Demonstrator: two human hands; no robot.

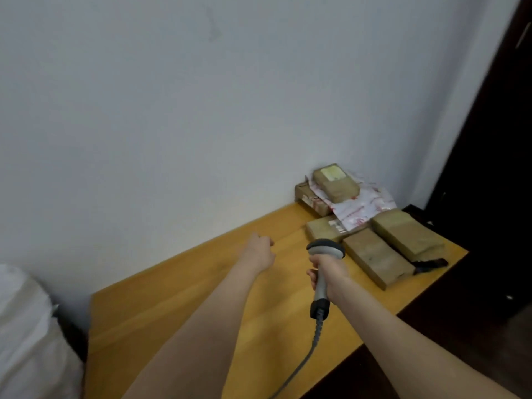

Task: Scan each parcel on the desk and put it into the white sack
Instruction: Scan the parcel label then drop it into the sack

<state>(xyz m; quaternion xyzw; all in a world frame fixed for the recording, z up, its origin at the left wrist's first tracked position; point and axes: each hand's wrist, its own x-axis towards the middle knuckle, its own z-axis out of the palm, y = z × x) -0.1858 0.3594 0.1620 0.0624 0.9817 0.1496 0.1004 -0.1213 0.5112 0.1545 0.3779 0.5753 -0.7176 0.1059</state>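
Observation:
Several brown parcels are piled at the desk's far right corner: a long one [377, 260] nearest me, another [407, 233] to its right, a small one [322, 228] behind, and one [336, 182] on top of a white-and-red mailer bag [365, 208]. My right hand [328, 272] grips a grey barcode scanner [324, 266] just left of the long parcel, head pointing away from me. My left hand [259, 250] hovers over the desk [201, 306] left of the scanner, fingers curled, holding nothing. The white sack [26, 335] stands at the lower left beside the desk.
The scanner's grey cable [302, 367] trails back over the desk's near edge. A black object [430, 264] lies by the parcels at the right edge. A white wall runs behind the desk; a dark door or cabinet [495, 168] stands at the right.

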